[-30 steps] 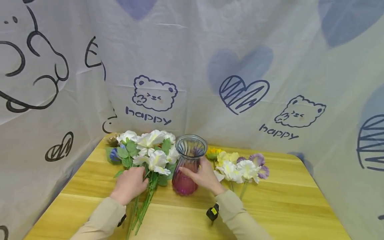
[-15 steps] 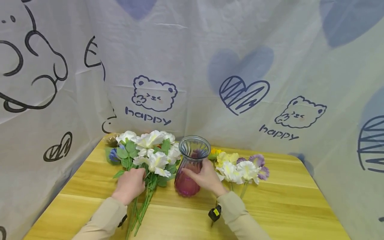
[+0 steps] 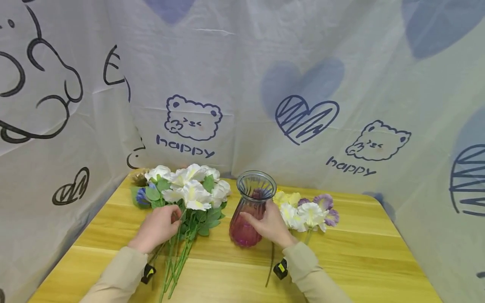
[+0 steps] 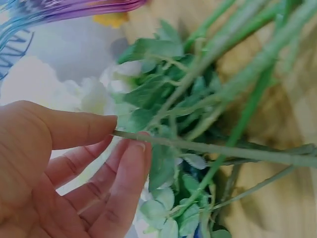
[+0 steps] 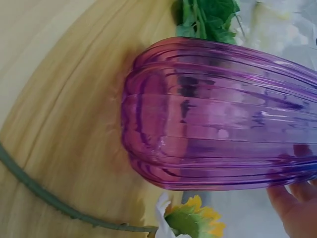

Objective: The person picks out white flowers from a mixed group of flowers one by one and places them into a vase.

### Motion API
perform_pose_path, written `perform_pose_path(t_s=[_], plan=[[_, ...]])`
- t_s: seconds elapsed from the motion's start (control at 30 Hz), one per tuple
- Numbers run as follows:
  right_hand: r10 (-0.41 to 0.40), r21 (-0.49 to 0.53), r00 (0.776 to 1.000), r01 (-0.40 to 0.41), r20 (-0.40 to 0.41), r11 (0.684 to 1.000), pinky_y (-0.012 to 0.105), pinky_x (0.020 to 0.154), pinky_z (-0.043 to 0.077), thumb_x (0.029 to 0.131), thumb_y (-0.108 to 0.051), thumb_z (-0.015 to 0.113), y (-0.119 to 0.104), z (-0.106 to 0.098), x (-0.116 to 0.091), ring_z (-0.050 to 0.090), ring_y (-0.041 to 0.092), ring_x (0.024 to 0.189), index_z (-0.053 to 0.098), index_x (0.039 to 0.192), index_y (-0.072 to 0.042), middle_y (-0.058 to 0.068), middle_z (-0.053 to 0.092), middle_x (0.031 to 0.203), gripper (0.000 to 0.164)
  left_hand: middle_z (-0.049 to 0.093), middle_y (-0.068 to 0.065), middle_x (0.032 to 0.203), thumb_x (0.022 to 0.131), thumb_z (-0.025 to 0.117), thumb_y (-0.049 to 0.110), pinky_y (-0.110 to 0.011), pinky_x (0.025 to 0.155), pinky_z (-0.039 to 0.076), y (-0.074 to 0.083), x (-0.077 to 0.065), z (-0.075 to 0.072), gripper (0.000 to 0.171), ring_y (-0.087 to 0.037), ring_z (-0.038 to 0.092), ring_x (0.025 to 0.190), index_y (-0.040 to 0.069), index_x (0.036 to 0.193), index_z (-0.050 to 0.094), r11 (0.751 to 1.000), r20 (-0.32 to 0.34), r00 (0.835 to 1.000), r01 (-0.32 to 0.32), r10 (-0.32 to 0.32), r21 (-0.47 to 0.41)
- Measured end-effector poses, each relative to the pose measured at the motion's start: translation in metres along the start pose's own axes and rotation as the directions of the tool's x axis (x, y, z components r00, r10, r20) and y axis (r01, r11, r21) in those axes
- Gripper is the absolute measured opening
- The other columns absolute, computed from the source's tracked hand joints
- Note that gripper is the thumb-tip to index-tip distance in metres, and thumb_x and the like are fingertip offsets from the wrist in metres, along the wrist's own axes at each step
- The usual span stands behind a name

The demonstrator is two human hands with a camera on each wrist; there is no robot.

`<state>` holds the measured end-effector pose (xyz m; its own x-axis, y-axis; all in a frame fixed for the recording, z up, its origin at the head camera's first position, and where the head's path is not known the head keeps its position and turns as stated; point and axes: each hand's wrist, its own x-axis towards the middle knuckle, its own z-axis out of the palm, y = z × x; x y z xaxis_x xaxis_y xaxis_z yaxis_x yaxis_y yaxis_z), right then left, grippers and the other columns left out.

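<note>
My right hand (image 3: 273, 225) holds the ribbed glass vase (image 3: 245, 229), blue-grey at the rim and pink-purple below, from its right side. In the right wrist view, fingertips touch the wall of the purple vase (image 5: 213, 119). On the left, my left hand (image 3: 157, 227) is at a bunch of white artificial flowers (image 3: 195, 193) with green leaves. The left wrist view has thumb and fingertips pinching one thin flower stem (image 4: 213, 148). Several other green stems (image 3: 178, 265) lie toward the table's front.
Right of the vase lie white flowers (image 3: 312, 215), yellow flowers (image 3: 286, 198) and purple flowers (image 3: 327, 206). A sunflower (image 5: 198, 218) shows in the right wrist view. A blue flower (image 3: 142, 196) lies far left. A printed cloth (image 3: 246, 84) hangs behind the wooden table (image 3: 363, 252).
The vase and my right hand have moved to the right, widening the gap to the white bunch. My left hand has shifted slightly left and up, and its fingers look less tightly curled.
</note>
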<state>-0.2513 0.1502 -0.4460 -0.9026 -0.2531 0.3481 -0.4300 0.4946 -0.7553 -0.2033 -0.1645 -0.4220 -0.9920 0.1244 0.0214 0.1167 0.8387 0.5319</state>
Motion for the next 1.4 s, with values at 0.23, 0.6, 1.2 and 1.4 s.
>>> perform_pose_path(t_s=[0.23,0.6,1.2,1.4], plan=[[-0.036,-0.056,0.999,0.034,-0.030,0.998,0.046,0.098,0.056,0.084,-0.038,0.080,0.002,0.001,0.000,0.068,0.027,0.111,0.052,0.136,-0.007,0.013,0.070,0.123,0.067,0.066,-0.006,0.085,0.094,0.064,0.008,-0.029,0.054,0.041,0.011,0.008,-0.019,0.019,-0.015,0.049,0.057,0.000,0.111,0.068,0.996,-0.070,0.997,-0.039,0.033,-0.085],[-0.028,-0.034,0.999,0.027,-0.024,0.999,0.042,0.095,0.058,0.083,-0.038,0.081,0.000,0.005,-0.003,0.070,0.023,0.106,0.054,0.135,-0.008,0.010,0.072,0.119,0.065,0.072,-0.011,0.095,0.097,0.062,0.011,-0.028,0.060,0.053,0.035,0.016,-0.034,0.021,-0.015,0.067,0.074,0.003,0.115,0.068,0.968,-0.182,0.980,-0.124,0.084,-0.219],[-0.060,-0.058,0.997,0.057,-0.039,0.997,0.040,0.094,0.058,0.084,-0.039,0.080,0.004,0.003,-0.003,0.070,0.022,0.106,0.056,0.132,-0.009,0.009,0.072,0.118,0.062,0.069,-0.016,0.109,0.100,0.061,0.012,-0.020,0.070,0.059,0.112,0.043,-0.083,0.025,-0.022,0.071,0.084,0.001,0.122,0.063,0.801,-0.456,0.876,-0.385,0.160,-0.459],[-0.046,-0.065,0.998,0.043,-0.047,0.997,0.036,0.090,0.059,0.083,-0.038,0.081,0.002,0.002,-0.004,0.069,0.020,0.102,0.058,0.129,-0.009,0.008,0.073,0.114,0.060,0.067,-0.012,0.104,0.099,0.062,0.009,-0.019,0.069,0.060,0.149,0.051,-0.110,0.024,-0.003,0.068,0.074,0.000,0.121,0.063,0.690,-0.592,0.787,-0.527,0.176,-0.496]])
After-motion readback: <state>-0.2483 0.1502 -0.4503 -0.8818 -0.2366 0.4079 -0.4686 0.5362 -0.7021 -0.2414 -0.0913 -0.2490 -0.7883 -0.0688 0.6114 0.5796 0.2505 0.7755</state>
